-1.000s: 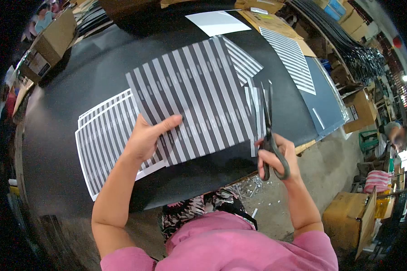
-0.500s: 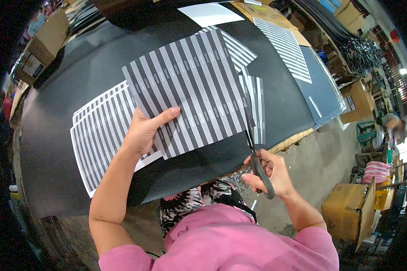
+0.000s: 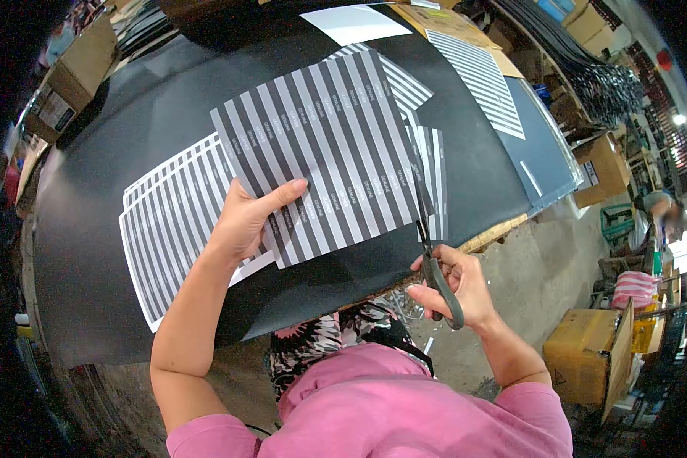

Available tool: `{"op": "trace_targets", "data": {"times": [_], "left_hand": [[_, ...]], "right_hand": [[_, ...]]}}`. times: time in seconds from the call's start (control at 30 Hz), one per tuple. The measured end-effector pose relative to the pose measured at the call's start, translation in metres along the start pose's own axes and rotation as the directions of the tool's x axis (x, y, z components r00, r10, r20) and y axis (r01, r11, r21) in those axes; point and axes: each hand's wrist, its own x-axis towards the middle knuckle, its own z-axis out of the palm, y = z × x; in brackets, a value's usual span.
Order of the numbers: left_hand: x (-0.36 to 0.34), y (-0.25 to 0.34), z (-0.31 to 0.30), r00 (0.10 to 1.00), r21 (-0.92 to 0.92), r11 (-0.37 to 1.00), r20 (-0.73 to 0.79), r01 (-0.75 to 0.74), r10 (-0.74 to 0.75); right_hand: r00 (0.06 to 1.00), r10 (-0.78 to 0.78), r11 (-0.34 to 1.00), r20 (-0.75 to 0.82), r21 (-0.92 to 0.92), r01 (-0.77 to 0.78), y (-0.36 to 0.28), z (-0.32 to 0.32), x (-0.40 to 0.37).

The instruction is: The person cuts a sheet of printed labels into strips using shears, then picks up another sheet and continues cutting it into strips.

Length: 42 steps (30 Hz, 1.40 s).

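Observation:
My left hand (image 3: pixel 252 217) grips a sheet printed with black and grey stripes (image 3: pixel 332 153), thumb on top and fingers hidden underneath. Small white lettering reading "GENUINE" runs along the dark stripes. In my right hand (image 3: pixel 458 286) is a pair of black-handled scissors (image 3: pixel 443 290), its blades at the sheet's right edge. Cut strips (image 3: pixel 440 183) lie on the table just beyond the blades. Left of the held sheet, partly under it, rest larger striped sheets (image 3: pixel 164 237) with white borders. Another striped piece (image 3: pixel 404 85) shows behind the held sheet.
The black-topped table (image 3: pixel 99 168) carries a white sheet (image 3: pixel 355 24) at the back and a striped sheet (image 3: pixel 477 80) at the right. Cardboard boxes stand left (image 3: pixel 72 84) and right (image 3: pixel 588 355). A person (image 3: pixel 660 210) is far right. Black strips (image 3: pixel 572 61) are piled upper right.
The held sheet has turned and shifted slightly to the right. The scissors have moved a little upward along its right edge, with their handles closer together.

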Motion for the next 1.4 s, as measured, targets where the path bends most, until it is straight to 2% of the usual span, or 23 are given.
{"op": "trace_targets", "data": {"times": [0.13, 0.53, 1.17, 1.27, 1.33, 1.4], "left_hand": [[0.0006, -0.0010, 0.0003, 1.000, -0.004, 1.000, -0.003, -0.011, 0.011], [0.0004, -0.0016, 0.0008, 1.000, 0.003, 1.000, -0.024, -0.008, 0.008], [0.0036, -0.0041, -0.0031, 0.999, -0.016, 0.999, -0.014, 0.029, -0.029], [0.0045, -0.0055, -0.0039, 0.999, -0.035, 0.998, -0.017, 0.045, -0.045], [0.0035, -0.0045, -0.0021, 0.998, -0.031, 0.998, -0.032, 0.047, -0.048], [0.0035, -0.0039, -0.0013, 0.998, -0.027, 0.999, -0.048, 0.046, -0.047]], "right_hand": [[0.999, 0.035, 0.999, 0.005, 0.009, -0.035, -0.0019, 0.0000, -0.0002], [1.000, -0.014, 1.000, -0.012, -0.005, 0.014, -0.0008, 0.0006, 0.0011], [0.999, 0.032, 0.999, -0.039, 0.030, -0.031, -0.0039, 0.0012, -0.0010], [0.998, -0.015, 0.999, -0.062, 0.035, 0.017, -0.0030, 0.0025, -0.0012], [0.997, 0.048, 0.998, -0.055, 0.036, -0.046, -0.0076, 0.0024, -0.0023], [0.998, 0.022, 1.000, -0.065, 0.023, -0.021, -0.0043, 0.0024, -0.0020]]}}
